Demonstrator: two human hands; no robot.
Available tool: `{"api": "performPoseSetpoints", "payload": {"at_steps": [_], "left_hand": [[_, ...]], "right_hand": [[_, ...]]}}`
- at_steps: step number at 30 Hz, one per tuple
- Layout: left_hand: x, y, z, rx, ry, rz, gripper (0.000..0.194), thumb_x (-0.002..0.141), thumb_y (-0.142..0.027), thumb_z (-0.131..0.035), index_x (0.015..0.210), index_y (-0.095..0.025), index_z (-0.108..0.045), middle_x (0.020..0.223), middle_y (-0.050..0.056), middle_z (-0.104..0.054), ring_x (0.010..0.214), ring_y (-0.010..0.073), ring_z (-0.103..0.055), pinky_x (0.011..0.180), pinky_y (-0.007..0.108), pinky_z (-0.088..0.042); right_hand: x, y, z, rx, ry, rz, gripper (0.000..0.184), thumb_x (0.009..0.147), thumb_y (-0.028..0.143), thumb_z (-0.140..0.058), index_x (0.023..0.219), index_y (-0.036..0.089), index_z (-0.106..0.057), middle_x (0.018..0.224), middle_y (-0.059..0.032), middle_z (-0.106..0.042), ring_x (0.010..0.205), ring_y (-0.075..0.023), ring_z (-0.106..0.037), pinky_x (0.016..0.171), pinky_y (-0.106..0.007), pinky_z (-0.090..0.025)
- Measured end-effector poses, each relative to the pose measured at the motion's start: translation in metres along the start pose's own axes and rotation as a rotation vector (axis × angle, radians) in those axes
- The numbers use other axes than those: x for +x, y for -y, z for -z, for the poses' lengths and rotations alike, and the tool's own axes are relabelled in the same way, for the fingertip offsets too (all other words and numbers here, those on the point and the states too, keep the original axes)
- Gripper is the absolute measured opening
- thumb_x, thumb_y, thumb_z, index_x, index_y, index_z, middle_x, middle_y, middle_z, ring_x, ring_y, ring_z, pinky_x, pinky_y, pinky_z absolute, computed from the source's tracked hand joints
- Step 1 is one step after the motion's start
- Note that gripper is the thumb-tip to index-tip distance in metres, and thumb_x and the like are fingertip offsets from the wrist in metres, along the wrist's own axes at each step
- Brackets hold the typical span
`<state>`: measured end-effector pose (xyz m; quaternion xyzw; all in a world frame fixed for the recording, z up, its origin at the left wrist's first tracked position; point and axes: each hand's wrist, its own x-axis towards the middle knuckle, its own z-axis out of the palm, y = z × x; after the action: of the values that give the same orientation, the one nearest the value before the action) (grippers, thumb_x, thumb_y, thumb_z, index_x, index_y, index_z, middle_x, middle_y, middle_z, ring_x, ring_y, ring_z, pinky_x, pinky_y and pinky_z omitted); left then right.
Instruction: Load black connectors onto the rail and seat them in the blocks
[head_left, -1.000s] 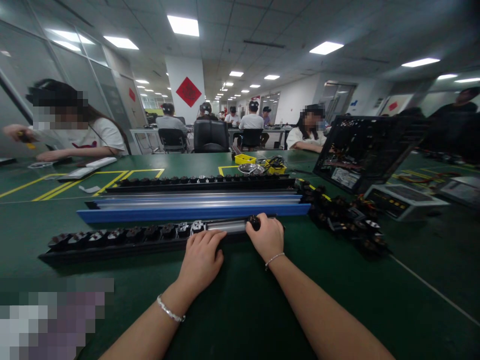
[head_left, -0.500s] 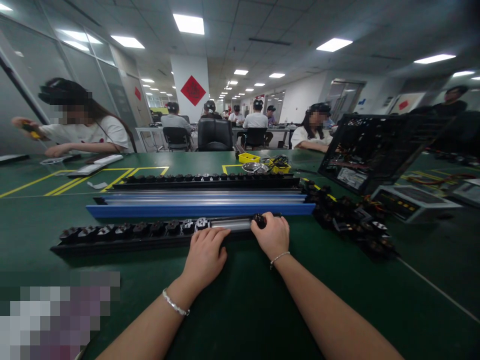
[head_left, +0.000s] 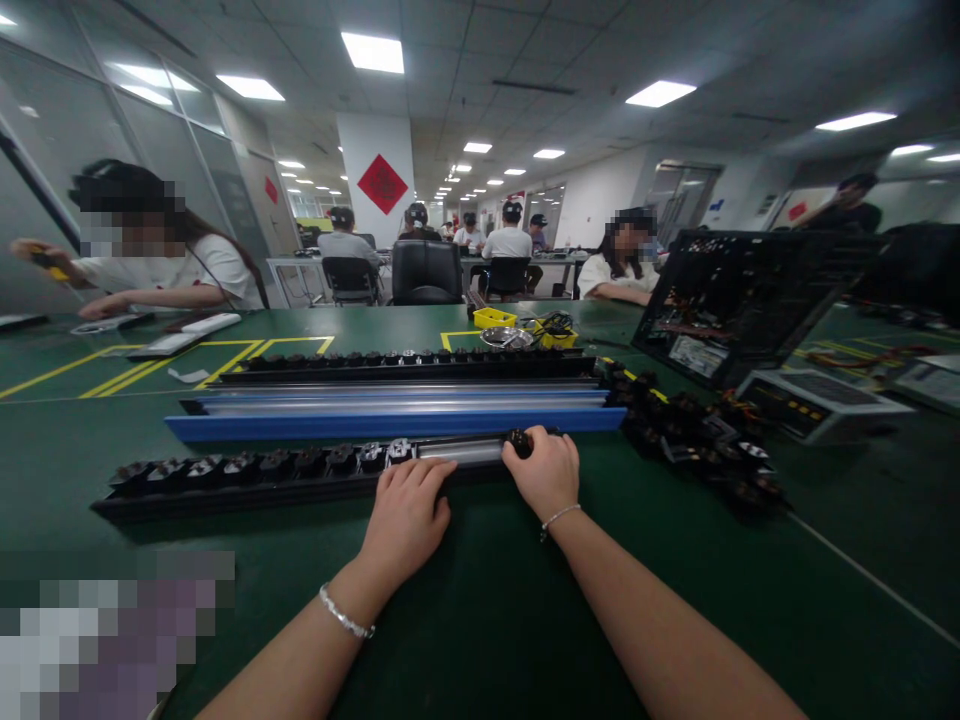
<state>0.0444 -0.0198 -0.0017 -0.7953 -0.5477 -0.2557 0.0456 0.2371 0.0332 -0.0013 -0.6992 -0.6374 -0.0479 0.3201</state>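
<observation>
A long black channel rail (head_left: 247, 498) lies across the green table in front of me. Several black socket-like modules (head_left: 307, 461) sit side by side in its left part. Right of them, a bare silvery strip (head_left: 469, 453) shows inside the channel. My left hand (head_left: 405, 510) lies over the rail's near wall, its fingers close together and bent over the edge, holding it. At the rail's right end, my right hand (head_left: 546, 470) is closed around a small round black module (head_left: 517, 441), partly hidden by the fingers.
Behind the rail lie a blue-edged rail (head_left: 390, 425) and another black rail with modules (head_left: 405, 366). To the right are a heap of black modules (head_left: 705, 450), a power supply (head_left: 821, 400) and an open computer case (head_left: 735, 310). Yellow trays (head_left: 495, 318) stand farther back. Co-workers sit around.
Both hands keep nearly the same hold and place on the rail. The whole view has shifted slightly. A person at the back right has moved left and leans over.
</observation>
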Motion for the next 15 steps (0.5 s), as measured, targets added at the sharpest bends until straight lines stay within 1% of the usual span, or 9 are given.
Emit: {"api": "performPoseSetpoints", "payload": {"at_steps": [5, 8, 11, 15], "left_hand": [[-0.001, 0.001, -0.001, -0.002, -0.004, -0.004, 0.042, 0.077, -0.017, -0.047, 0.117, -0.028, -0.052, 0.116, 0.002, -0.060, 0.109, 0.0219, -0.048, 0.095, 0.043, -0.032], [-0.001, 0.002, -0.002, -0.006, -0.003, -0.001, 0.042, 0.078, -0.018, -0.047, 0.118, -0.028, -0.052, 0.117, 0.002, -0.059, 0.110, 0.0225, -0.048, 0.095, 0.044, -0.032], [-0.001, 0.003, -0.002, -0.007, 0.001, 0.000, 0.043, 0.078, -0.018, -0.047, 0.119, -0.028, -0.051, 0.118, 0.002, -0.059, 0.110, 0.0227, -0.048, 0.096, 0.044, -0.031], [-0.001, 0.003, -0.003, -0.008, 0.001, -0.002, 0.043, 0.078, -0.018, -0.047, 0.119, -0.028, -0.051, 0.118, 0.002, -0.059, 0.110, 0.0229, -0.047, 0.095, 0.044, -0.032]], "right_hand": [[0.000, -0.002, 0.000, -0.003, -0.010, -0.014, 0.023, 0.076, 0.043, -0.050, 0.077, 0.021, -0.056, 0.071, -0.0018, -0.060, 0.078, -0.0187, -0.055, 0.097, -0.038, -0.024], [0.002, -0.004, 0.003, -0.006, 0.009, -0.041, 0.023, 0.076, 0.043, -0.049, 0.077, 0.020, -0.056, 0.071, -0.0023, -0.060, 0.079, -0.0198, -0.055, 0.096, -0.039, -0.025], [0.004, -0.006, 0.007, -0.013, 0.034, -0.063, 0.023, 0.076, 0.043, -0.049, 0.077, 0.020, -0.056, 0.071, -0.0032, -0.060, 0.079, -0.0206, -0.055, 0.090, -0.038, -0.030], [0.004, -0.006, 0.010, -0.018, 0.049, -0.076, 0.022, 0.077, 0.041, -0.048, 0.076, 0.021, -0.055, 0.071, -0.0036, -0.060, 0.076, -0.0200, -0.055, 0.077, -0.032, -0.035]]}}
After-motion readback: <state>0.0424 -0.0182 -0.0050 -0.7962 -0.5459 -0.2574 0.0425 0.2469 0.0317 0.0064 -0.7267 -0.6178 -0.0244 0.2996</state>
